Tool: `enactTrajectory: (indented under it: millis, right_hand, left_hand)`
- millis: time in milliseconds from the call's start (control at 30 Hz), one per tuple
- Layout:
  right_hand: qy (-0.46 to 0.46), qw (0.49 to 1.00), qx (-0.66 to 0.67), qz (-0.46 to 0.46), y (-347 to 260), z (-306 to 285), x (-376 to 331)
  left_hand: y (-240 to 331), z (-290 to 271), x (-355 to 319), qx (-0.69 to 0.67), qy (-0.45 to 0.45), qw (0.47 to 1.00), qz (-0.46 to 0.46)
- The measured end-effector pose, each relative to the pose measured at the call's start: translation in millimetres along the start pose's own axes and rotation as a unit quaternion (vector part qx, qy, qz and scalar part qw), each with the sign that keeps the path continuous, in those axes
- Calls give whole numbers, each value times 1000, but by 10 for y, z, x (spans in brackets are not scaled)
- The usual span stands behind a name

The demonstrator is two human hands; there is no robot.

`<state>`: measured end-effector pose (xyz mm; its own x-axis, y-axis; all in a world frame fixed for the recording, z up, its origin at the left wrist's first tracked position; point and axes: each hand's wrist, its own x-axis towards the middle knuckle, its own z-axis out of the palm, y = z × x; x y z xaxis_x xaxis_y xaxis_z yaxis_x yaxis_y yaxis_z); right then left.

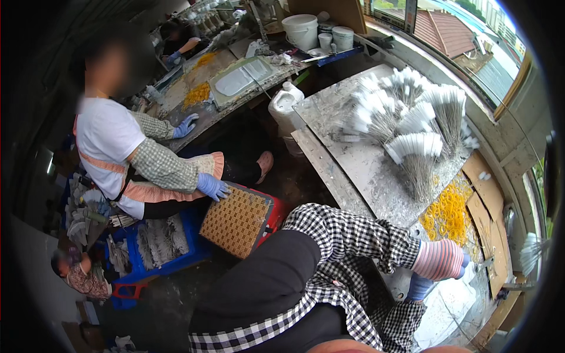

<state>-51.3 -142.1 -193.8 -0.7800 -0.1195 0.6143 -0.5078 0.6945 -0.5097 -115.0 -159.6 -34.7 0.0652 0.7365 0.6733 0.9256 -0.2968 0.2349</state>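
Right hand (465,263) and left hand (419,288), blue-gloved, rest on the worktop (365,170) near yellow rings (448,213); grip states hidden

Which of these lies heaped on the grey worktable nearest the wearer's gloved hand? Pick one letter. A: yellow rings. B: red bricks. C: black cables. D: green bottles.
A: a heap of small yellow rings lies on the grey worktable, just above the blue-gloved hand in its striped cuff; bundles of white-tipped sticks lie farther up the table.
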Motion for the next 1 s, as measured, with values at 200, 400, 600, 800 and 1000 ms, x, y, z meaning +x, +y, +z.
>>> enactTrajectory:
  millis: [200, 400, 600, 800, 1000]
  right_hand:
    - [55, 949, -164, 265, 483, 112, -190]
    - [237, 918, -56, 312, -256, -1014, -289]
    - [67, 802, -103, 584, -420, -1960, -1277]
    - [165, 877, -72, 445, 212, -2081, -2131]
    - [223, 873, -102, 422, 422, -1894, -1962]
  left_hand:
    - [-96, 17, -89, -100, -13, 995, -7]
    - [79, 133, 315, -157, -102, 982, -5]
    - [598, 894, 1138, -209, -121, 958, 157]
    - [639, 1490, 1534, -246, -156, 922, 254]
    - [459, 1472, 1480, -378, -198, 890, 162]
